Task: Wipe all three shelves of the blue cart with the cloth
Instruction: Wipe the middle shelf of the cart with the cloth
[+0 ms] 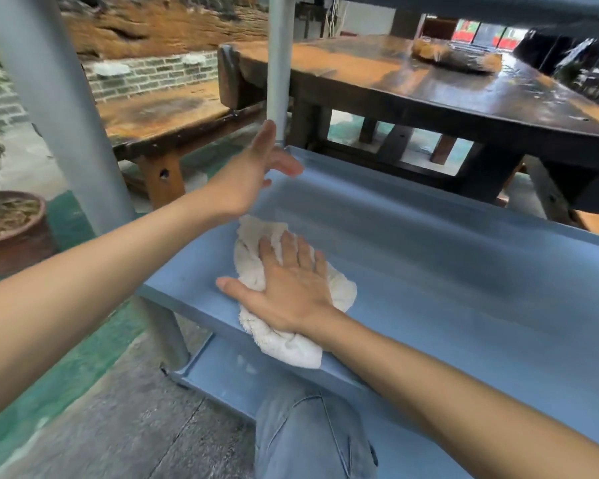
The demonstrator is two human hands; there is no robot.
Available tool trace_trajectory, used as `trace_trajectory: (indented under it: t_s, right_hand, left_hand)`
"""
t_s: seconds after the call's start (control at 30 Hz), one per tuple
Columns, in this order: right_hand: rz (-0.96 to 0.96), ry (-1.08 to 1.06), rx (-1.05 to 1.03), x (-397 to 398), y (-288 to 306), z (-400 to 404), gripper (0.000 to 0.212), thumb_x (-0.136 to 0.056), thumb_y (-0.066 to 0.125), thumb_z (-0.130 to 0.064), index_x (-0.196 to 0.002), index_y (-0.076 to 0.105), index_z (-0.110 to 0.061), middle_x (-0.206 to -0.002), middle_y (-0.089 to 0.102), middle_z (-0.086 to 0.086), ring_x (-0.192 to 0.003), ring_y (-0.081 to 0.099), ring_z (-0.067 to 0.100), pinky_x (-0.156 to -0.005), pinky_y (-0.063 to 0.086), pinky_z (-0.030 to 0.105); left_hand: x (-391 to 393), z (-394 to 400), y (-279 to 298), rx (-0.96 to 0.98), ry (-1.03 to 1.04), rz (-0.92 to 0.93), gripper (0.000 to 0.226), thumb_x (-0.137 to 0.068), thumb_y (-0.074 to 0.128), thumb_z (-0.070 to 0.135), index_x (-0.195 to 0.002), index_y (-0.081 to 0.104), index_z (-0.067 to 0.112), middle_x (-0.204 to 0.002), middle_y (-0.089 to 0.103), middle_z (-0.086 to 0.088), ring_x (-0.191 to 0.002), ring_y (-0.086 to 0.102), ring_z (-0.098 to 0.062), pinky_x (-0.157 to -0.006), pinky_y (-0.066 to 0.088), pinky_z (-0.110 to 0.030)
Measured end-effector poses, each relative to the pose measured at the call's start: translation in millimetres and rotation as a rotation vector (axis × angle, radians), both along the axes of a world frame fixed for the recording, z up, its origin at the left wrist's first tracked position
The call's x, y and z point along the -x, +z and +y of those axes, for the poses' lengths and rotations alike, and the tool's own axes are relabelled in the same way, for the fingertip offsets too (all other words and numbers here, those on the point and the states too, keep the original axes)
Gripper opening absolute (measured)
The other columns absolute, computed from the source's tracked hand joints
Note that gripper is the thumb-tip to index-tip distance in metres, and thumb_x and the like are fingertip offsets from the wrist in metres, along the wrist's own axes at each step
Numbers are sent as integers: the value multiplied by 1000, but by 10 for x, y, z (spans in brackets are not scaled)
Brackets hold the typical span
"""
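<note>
Flatly, right hand (287, 288) pressing white cloth (281, 340), middle shelf (446, 271)

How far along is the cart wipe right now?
Done: nothing I can confirm from here. In hand: the right hand presses the cloth flat on the middle shelf, near its left end. Left: the rest of this shelf; the bottom shelf shows pale specks.

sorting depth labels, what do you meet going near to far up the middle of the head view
knee → cloth → left hand → far post → table. The right hand lies flat on the cloth, so it is left out.
</note>
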State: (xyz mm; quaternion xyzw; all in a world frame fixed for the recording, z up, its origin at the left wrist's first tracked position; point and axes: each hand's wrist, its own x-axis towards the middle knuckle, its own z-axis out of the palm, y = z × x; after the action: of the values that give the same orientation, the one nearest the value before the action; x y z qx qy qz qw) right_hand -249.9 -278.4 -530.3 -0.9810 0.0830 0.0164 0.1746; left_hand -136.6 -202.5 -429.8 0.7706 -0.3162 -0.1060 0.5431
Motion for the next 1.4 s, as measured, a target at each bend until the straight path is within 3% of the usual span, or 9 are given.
trace_trajectory:
  t_s: [0.2,0.37,0.53,0.7,0.9,1.07,1.23,1.33,1.4]
  right_hand:
    - [-42,375,42,-243,26,159,106,-69,33,-96,-158,13,-43,-171,-1,-6,-156,-5,17,-125,-2,48]
    - [-42,587,3,-293,87,172,82,-83,58,-73,-154,28,-47,-169,11,-14,-156,1,9,-124,-5,39]
    - [-34,654,-153,-195,153,160,64,-91,69,-48,-149,46,-39,-164,28,-15,-155,9,6,-127,1,37]
    - [-54,671,-235,100,183,-22,54,-94,69,-38,-145,53,-32,-161,37,-8,-153,19,8,-127,12,38]
    - [-44,611,-233,797,156,-615,50,-93,71,-39,-141,57,-37,-157,41,-15,-151,17,-2,-127,11,33]
    - [-91,486,-237,1542,157,-1158,46,-92,72,-39,-136,62,-37,-154,43,-20,-150,17,-7,-126,12,30]
    - [-117,315,-258,2330,188,-1660,37,-87,76,-30,-123,73,-32,-145,53,-24,-146,28,-7,-124,18,23]
    - [-137,176,-260,2807,208,-1881,36,-83,77,-26,-118,76,-31,-140,58,-25,-144,35,-6,-123,25,26]
    - [-150,101,-265,3053,208,-1973,35,-80,78,-25,-115,77,-30,-137,61,-22,-142,38,-5,-121,30,29]
  left_hand:
    - [66,244,87,0,39,-9,86,-102,1,56,-105,72,8,-117,71,-5,-118,60,-12,-111,38,-41]
    - [122,338,123,15,91,-4,87,-102,0,55,-105,71,5,-114,72,-9,-111,62,-12,-103,41,-40]
    - [210,349,-6,-3,100,24,84,-103,3,56,-100,72,8,-110,73,-8,-112,62,-16,-103,42,-40]
    - [256,376,-221,-76,74,75,84,-102,5,58,-96,74,10,-107,74,-7,-112,63,-17,-108,43,-46]
    - [292,-17,-228,-98,14,83,82,-102,6,57,-91,74,12,-106,74,-7,-113,61,-18,-107,42,-45]
    - [534,-608,-249,-117,-152,82,85,-97,4,66,-85,75,21,-106,74,-3,-111,63,-17,-105,44,-42]
    - [849,-1181,-231,-119,-296,109,83,-87,7,72,-70,76,31,-96,76,1,-106,66,-13,-100,45,-39]
    - [1184,-1533,-294,-161,-394,69,78,-100,10,61,-75,76,29,-97,75,5,-109,64,-14,-105,44,-41]
    - [1439,-1708,-361,-260,-436,-66,65,-104,19,54,-87,76,27,-98,71,15,-106,61,-6,-105,39,-33]
